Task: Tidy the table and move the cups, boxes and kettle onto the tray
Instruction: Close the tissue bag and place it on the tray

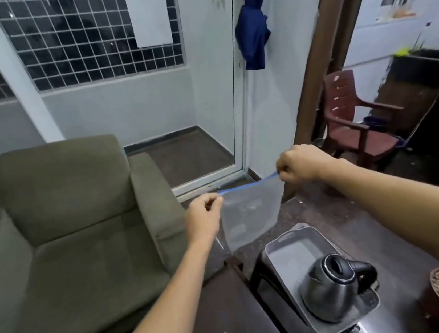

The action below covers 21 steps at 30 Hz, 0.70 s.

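Clear zip bag (250,215) pinched by left hand (204,218) & right hand (300,165), over dark table (225,305), prob. wood, by olive armchair (67,228).

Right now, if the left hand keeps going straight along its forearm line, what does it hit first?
Probably the clear zip bag it already pinches. Past that, the left hand points toward the white door frame beyond the sofa arm; depth is unclear.

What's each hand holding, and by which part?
Both grip one clear plastic zip bag with a blue seal strip: left hand pinches its top left corner, right hand its top right corner.
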Motion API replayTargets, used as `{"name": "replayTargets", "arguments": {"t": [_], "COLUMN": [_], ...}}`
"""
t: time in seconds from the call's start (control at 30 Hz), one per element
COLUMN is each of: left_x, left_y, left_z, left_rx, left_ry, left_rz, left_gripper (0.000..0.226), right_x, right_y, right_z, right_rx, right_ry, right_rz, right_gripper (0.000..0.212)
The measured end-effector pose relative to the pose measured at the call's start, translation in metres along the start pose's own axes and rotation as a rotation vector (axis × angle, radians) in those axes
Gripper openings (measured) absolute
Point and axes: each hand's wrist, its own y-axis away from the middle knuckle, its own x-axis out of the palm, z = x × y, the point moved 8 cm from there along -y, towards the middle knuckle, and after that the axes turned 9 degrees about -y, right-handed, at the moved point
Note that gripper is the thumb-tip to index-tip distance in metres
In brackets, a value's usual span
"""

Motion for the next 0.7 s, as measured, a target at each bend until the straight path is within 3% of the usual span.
{"name": "replayTargets", "arguments": {"t": [0.37, 0.7], "left_x": [0.260, 0.345], "left_y": [-0.012, -0.062], "left_z": [0.092, 0.169], "left_rx": [-0.243, -0.317], "left_ry": [-0.092, -0.096], "left_rz": [0.185, 0.169], "left_gripper": [0.011, 0.009], "right_x": [0.227, 0.344], "right_y": [-0.006, -0.032], "right_z": [-0.182, -0.227], "right_rx": [0.057, 0.075], "right_ry": [0.021, -0.012], "right_rz": [0.188, 0.185], "right_gripper": [0.025, 0.028]}}
